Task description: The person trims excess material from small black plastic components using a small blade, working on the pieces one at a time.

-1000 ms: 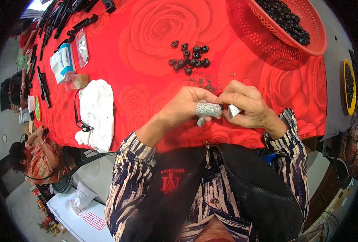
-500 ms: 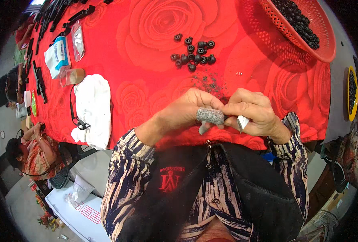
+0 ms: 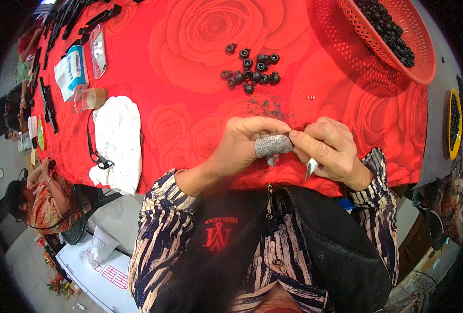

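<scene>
My left hand (image 3: 242, 141) is closed in a pinch, with a grey knitted sleeve (image 3: 273, 146) around one finger. What its fingertips hold is mostly hidden. My right hand (image 3: 330, 148) meets it at the fingertips and grips a small blade (image 3: 311, 167), whose pale, pointed end sticks out below the fingers. Beyond both hands, dark crumbs (image 3: 273, 110) lie scattered on the red rose-patterned tablecloth (image 3: 190, 130). Farther away is a loose cluster of small round black parts (image 3: 248, 75) with holes in them.
A red perforated basket (image 3: 427, 73) full of black parts sits at the far right. To the left lie a white cloth (image 3: 119, 141), a plastic cup (image 3: 89, 99), a blue-white packet (image 3: 75, 68) and long black pieces (image 3: 48, 104). Another person (image 3: 54, 203) sits beyond the left edge.
My left fingers have shifted and pinch closer to the right fingertips. The right hand has turned slightly, and the blade tip points lower. The black cluster stays put.
</scene>
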A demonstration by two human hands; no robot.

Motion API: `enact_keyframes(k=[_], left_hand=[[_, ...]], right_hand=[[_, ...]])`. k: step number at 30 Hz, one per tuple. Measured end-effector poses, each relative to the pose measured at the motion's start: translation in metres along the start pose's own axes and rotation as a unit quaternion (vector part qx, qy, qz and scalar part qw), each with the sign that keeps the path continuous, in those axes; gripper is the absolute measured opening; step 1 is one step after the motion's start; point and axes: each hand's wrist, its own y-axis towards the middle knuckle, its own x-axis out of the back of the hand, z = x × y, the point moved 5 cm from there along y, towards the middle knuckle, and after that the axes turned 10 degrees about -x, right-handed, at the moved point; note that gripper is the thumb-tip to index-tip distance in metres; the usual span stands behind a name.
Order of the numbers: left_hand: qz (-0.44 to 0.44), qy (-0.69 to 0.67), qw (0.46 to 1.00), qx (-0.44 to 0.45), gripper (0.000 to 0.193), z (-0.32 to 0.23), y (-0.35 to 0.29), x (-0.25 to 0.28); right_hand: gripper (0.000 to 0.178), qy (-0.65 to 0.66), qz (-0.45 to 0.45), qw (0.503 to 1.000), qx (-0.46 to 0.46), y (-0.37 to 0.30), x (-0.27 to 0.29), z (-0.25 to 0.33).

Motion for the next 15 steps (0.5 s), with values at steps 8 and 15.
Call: enact_keyframes(k=[8, 15], left_hand=[[-0.005, -0.041, 0.999, 0.017, 0.018, 0.003, -0.001, 0.0], [-0.003, 0.009, 0.999, -0.034, 0.02, -0.006, 0.0, 0.003]], right_hand=[[0.028, 0.008, 0.012, 1.0, 0.001, -0.005, -0.003, -0.004], [0.029, 0.212, 0.118, 0.936, -0.254, -0.003, -0.001, -0.021]])
